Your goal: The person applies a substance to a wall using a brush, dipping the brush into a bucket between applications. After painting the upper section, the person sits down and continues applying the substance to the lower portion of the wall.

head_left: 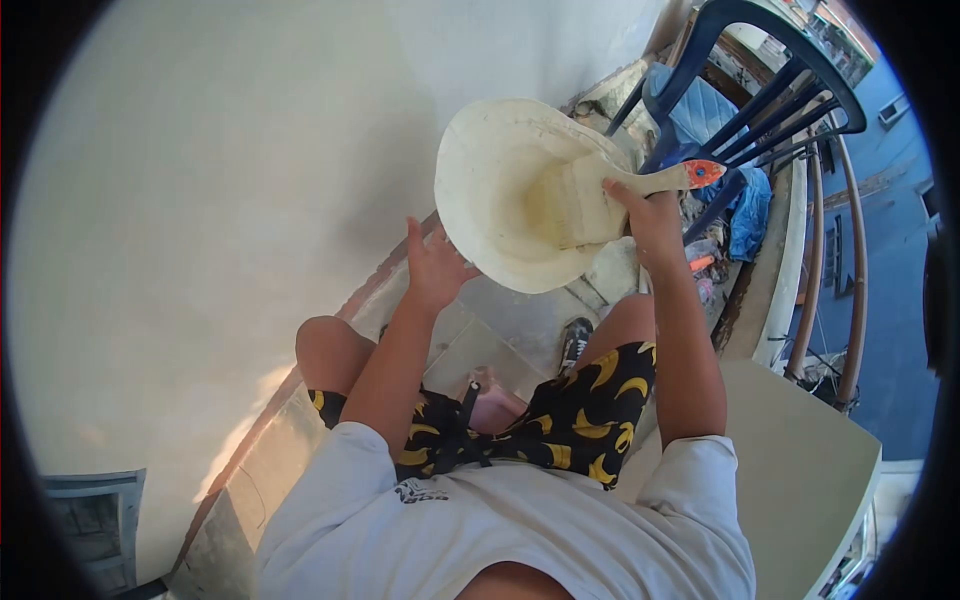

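A pale, cream-coloured bucket-like container (490,185) is tilted so that its wide opening faces me, with yellowish residue inside. Across its right side lies a wide brush (655,181) with a red-tipped pale handle, its broad head inside the container. My right hand (650,220) is closed around the brush and the container's right edge, thumb on the brush. At the container's lower left rim is my left hand (436,265), fingers spread, thumb pointing up; the fingertips reach behind the rim, where contact is partly hidden.
A painted wall (220,200) fills the left. At the upper right stands a dark blue plastic chair (690,60), with blue plastic (750,215) and debris below. Rusty railing pipes (857,260) run along the right. A pale board (770,460) lies beside my right arm.
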